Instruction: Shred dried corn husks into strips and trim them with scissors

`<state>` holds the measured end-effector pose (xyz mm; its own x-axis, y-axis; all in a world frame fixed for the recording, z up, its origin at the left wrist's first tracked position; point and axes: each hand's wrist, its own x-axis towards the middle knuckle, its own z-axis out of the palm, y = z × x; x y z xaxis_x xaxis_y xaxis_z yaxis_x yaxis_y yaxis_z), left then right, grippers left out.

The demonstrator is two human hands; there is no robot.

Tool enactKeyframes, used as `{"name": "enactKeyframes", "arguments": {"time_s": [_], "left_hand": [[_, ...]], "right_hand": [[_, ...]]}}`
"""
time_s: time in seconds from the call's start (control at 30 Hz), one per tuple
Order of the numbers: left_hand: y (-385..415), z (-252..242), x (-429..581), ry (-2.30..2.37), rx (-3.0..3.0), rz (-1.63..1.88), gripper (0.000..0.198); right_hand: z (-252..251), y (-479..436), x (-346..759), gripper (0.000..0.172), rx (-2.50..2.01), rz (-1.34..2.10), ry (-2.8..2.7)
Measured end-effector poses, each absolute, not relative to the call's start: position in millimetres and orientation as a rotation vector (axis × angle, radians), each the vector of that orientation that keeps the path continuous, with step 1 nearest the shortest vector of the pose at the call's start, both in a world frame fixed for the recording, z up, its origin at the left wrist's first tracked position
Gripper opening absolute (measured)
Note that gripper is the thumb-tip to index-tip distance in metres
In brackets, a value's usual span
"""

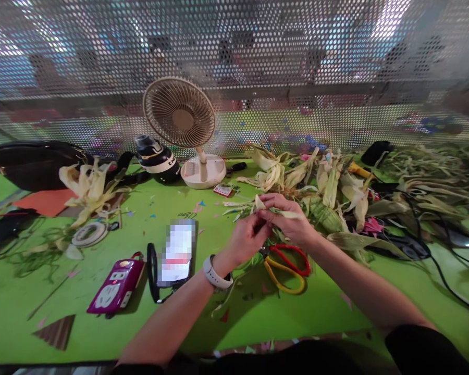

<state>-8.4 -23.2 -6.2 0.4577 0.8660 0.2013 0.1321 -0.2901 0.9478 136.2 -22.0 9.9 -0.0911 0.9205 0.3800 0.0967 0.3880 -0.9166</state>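
Both my hands meet above the middle of the green table [328, 307]. My left hand [245, 240], with a white watch on its wrist, is closed and pinches a strip of pale corn husk [262, 207]. My right hand [287, 221] is closed on the same husk strip from the other side. Just under my hands lie red and yellow scissors [287, 266]. A heap of corn husks and green cobs [328, 192] lies right behind my right hand.
A small beige fan [182, 122] stands at the back centre before a perforated metal screen [234, 62]. A phone [176, 252] and a purple power strip [117, 285] lie left of my hands. More husks [89, 185] lie far left; black cables [433, 250] run right.
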Motion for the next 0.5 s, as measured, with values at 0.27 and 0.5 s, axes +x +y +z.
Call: {"name": "enactKeyframes", "arguments": {"time_s": [0.27,0.5], "left_hand": [[-23.9,1.2,-5.9,0.68,1.406,0.845,0.016],[-24.4,6.4,-3.5,0.781,1.108,0.95,0.032]], "right_hand": [[9.0,-24.8,134.5,0.015,-0.927,1.13,-1.315],[14.4,-22.1,136.1,0.033,-0.987,1.22,-1.243]]}}
